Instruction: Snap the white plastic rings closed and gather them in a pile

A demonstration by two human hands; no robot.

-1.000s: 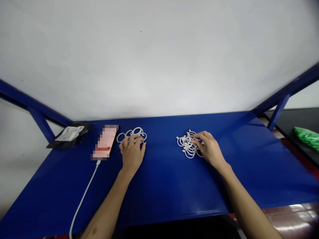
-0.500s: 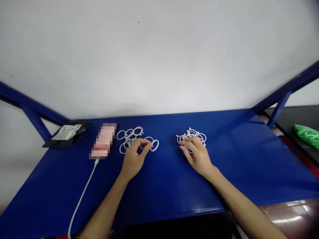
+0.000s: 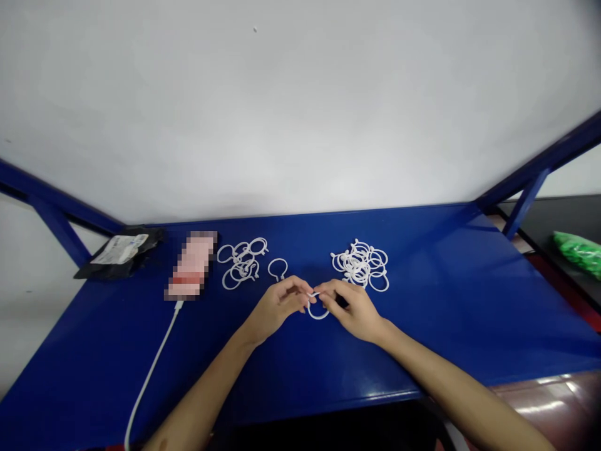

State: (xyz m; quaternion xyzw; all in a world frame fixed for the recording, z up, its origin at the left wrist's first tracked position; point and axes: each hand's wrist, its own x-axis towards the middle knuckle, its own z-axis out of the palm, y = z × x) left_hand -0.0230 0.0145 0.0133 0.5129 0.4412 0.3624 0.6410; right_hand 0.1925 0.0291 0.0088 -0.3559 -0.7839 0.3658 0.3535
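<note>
Half a second ago the left hand (image 3: 277,307) was pinching at the left pile (image 3: 241,263) and the right hand (image 3: 354,307) lay flat over the right pile (image 3: 360,266). Now both have drawn in toward the person and meet midway between the piles. Both hands are narrowed to a pinch, thumb and forefinger tips of each closed on one white ring (image 3: 319,317) held between them. The right pile is uncovered. A loose ring (image 3: 278,268) now lies alone just beyond the left hand, apart from the left pile. The held ring is round, so it has no clear long axis. Its closed arc bows toward the person and its far side is hidden under the fingertips. Cannot tell whether it rests on the table (image 3: 422,338) or is lifted. Bare blue surface lies between the hands and the near table edge, and widely to the right of the right hand. Left of the left hand are a phone (image 3: 190,274) and its cable (image 3: 150,369), well apart from the forearm, with a pouch (image 3: 117,250) further left at the table's edge.
</note>
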